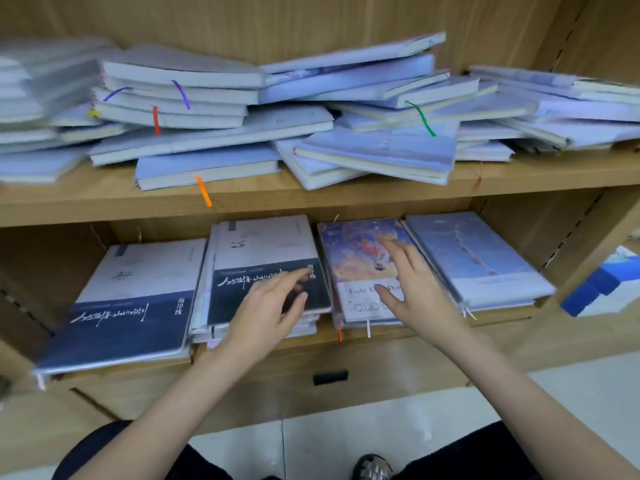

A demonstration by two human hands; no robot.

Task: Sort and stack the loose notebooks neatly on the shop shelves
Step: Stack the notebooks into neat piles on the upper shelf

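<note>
Wooden shelves (242,206), blurred heap of notebooks (263,109), perhaps tiled floor (571,393)

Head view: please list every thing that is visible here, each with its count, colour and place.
loose notebooks: many, count unclear, pale blue and white covers, heaped untidily along the upper shelf.
ribbon bookmarks: several, orange, red, purple and green, hanging out of the heap.
navy and white stacks: two, lower shelf, left and left of middle.
illustrated stack: one, purple and orange cover art, lower shelf, right of middle.
pale blue stack: one, lower shelf, far right.
shelves: two boards, light wood.
floor: pale tiles, below the unit.
shoe: one, dark, bottom edge.
left hand: over the second navy stack, fingers loosely bent.
right hand: over the illustrated stack, fingers spread.
</note>
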